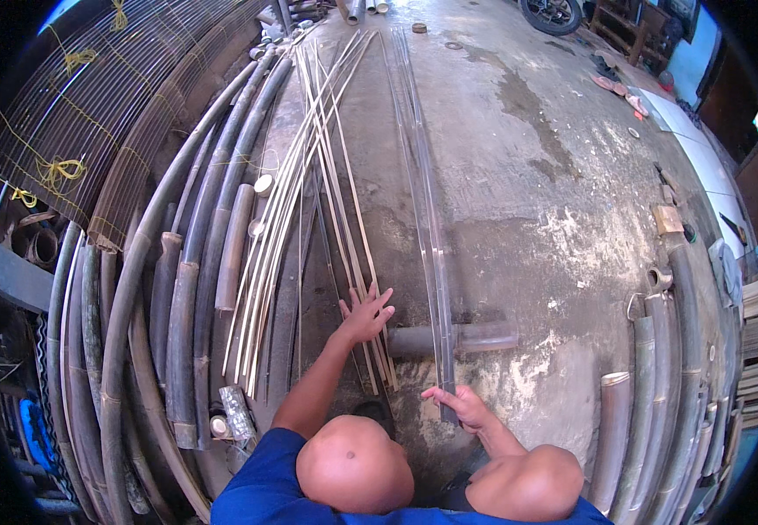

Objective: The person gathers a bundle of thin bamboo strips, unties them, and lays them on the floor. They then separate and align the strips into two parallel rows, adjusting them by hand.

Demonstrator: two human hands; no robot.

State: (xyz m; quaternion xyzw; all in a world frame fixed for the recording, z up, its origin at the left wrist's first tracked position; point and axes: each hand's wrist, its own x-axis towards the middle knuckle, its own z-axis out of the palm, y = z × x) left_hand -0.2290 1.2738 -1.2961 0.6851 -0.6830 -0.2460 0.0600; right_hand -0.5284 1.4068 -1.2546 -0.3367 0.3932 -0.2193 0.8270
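My left hand (366, 317) is open, its fingers spread over the near part of a few loose bamboo strips (337, 192) on the floor. It seems to touch them. In my right hand (462, 406) is the near end of several long, dark, shiny bamboo strips (437, 271), gripped between thumb and fingers. These strips run far away from me and cross over a short bamboo tube (488, 336) lying crosswise on the concrete. Left of my left hand, a bundle of pale split strips (276, 236) fans out toward me. My bare knees show just below both hands.
Thick bamboo poles (185, 306) lie along the left, beside a tied bamboo blind (73, 114) with yellow cord. More cut poles (646, 394) line the right. A wheel (552, 13) stands far off, with sandals (611, 85) near the right-hand step. A short log piece (237, 411) lies near my left elbow.
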